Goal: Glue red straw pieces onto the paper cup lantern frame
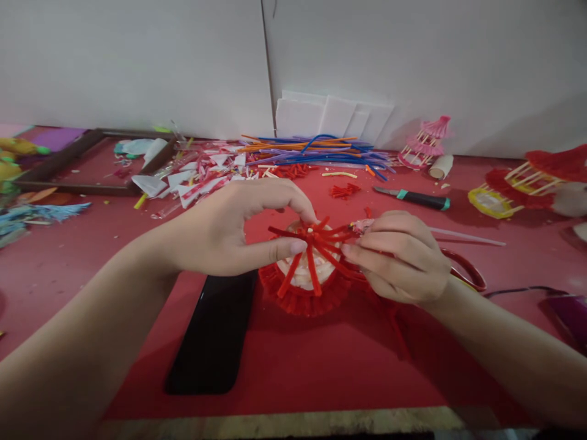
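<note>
Red pipe-cleaner pieces (313, 269) fan out like spokes from a small pale centre, over a round pale base ringed by a red fringe (312, 304). My left hand (229, 226) steadies this piece near its centre, thumb in front and index finger behind. At its right side, my right hand (403, 253) is closed around a thin translucent glue stick (468, 236). A pinkish, lumpy end (362, 226) shows beyond its fingertips, close to the spokes. One fingertip appears to touch a red spoke; the palm side is hidden.
A black phone (213, 336) lies beneath my left wrist. Behind are loose pipe cleaners (312, 150), paper scraps (197, 177), a utility knife (413, 198) and a pink tiered model (424, 143). Red-handled scissors (470, 269) lie partly under my right hand.
</note>
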